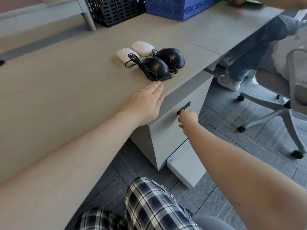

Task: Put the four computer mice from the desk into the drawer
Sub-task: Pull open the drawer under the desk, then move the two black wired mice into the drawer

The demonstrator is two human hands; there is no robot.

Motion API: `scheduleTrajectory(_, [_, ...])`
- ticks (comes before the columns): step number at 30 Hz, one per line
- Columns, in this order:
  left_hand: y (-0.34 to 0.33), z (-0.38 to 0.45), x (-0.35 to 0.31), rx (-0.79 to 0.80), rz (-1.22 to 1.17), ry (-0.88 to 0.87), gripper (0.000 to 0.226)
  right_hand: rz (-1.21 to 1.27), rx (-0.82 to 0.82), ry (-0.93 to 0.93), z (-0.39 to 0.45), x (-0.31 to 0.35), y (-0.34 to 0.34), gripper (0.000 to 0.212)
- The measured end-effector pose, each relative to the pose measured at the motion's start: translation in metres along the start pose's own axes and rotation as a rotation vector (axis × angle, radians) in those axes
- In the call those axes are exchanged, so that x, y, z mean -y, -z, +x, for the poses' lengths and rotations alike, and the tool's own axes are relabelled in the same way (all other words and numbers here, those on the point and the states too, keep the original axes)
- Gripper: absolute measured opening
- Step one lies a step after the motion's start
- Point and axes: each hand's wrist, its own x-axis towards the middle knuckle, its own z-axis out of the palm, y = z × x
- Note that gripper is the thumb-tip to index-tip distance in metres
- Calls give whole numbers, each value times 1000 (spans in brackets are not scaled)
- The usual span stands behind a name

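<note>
Four computer mice sit clustered near the edge of the grey laminate worktop point(66, 83): two white oval wireless mice point(127, 53) and two glossy black corded mice point(155, 65), cables bundled beside them. None is stowed yet; the grey drawer front point(167, 123) below is shut. The right hand point(188, 119) is curled at the black recessed handle point(183, 107), while the left hand point(146, 102) lies flat and open on the worktop's edge. Opening comes first: a straight outward pull.
</note>
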Motion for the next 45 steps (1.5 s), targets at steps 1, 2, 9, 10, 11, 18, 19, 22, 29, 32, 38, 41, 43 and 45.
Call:
scheduleTrajectory(1, [-1,0,0,4,-8,-1,51,8,-17,-28,-2,1,1,36])
scheduleTrajectory(2, [-1,0,1,7,-15,0,50,-34,-26,-58,-3,0,2,34])
scheduleTrajectory(9, [-2,2,4,-2,-30,-7,50,-30,-1,-59,2,-6,15,32])
scheduleTrajectory(10, [-2,2,4,-5,-31,-7,50,-55,-5,-50,1,-9,20,31])
scheduleTrajectory(11, [-2,2,4,-6,-33,-7,50,-122,-23,-19,-3,-14,25,32])
scheduleTrajectory(18, [-4,1,2,16,-4,-16,50,-781,-143,882,-18,-12,51,33])
scheduleTrajectory(19, [-4,0,0,23,14,-8,50,-892,-45,897,-16,-8,50,33])
scheduleTrajectory(22, [-4,-9,-8,39,110,30,54,-1137,38,953,-15,-1,50,41])
scheduleTrajectory(29, [-4,-20,-19,49,180,57,59,-1197,4,882,-30,-1,73,47])
scheduleTrajectory(32, [-3,-22,-22,53,174,77,58,-1237,-59,852,-35,-10,93,45])
scheduleTrajectory(38, [-3,-26,-28,27,150,91,58,-1405,-92,679,-57,-27,136,41])
scheduleTrajectory(41, [-3,-27,-31,23,139,99,57,-1452,-119,596,-64,-36,155,37])
scheduleTrajectory(43, [-3,-26,-32,12,128,103,57,-1486,-133,567,-69,-40,166,35])
scheduleTrajectory(45, [-2,-26,-32,-2,116,107,56,-1528,-148,535,-73,-44,175,35])
